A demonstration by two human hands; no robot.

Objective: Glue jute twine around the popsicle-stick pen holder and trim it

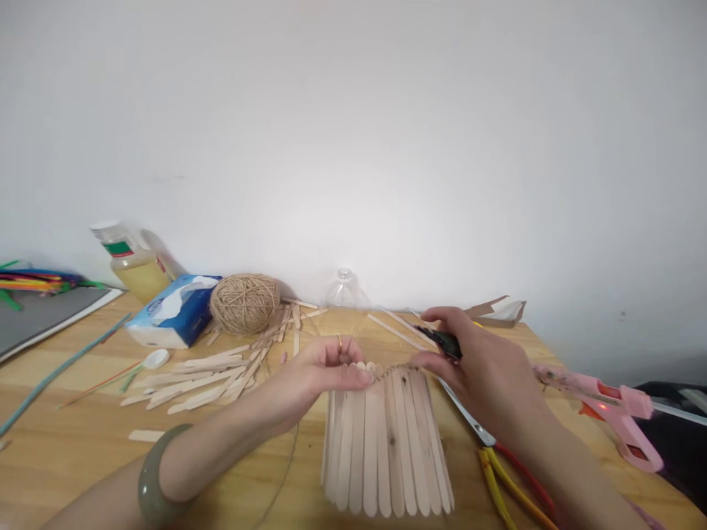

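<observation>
A row of wooden craft sticks, set side by side in a curved panel, stands before me with a strand of twine along its upper edge. My left hand pinches the top left of this panel between thumb and fingers. Over the top right corner, my right hand is closed around a small black tool, whose exact kind I cannot make out. The right thumb lies close to the twine; whether it touches is unclear. Scissors with red and yellow handles lie partly hidden by the right forearm.
Loose craft sticks are heaped at left, near a twine ball and a blue tissue pack. A bottle of yellowish liquid leans behind. A clear plastic bottle top stands by the wall. A pink glue gun lies right.
</observation>
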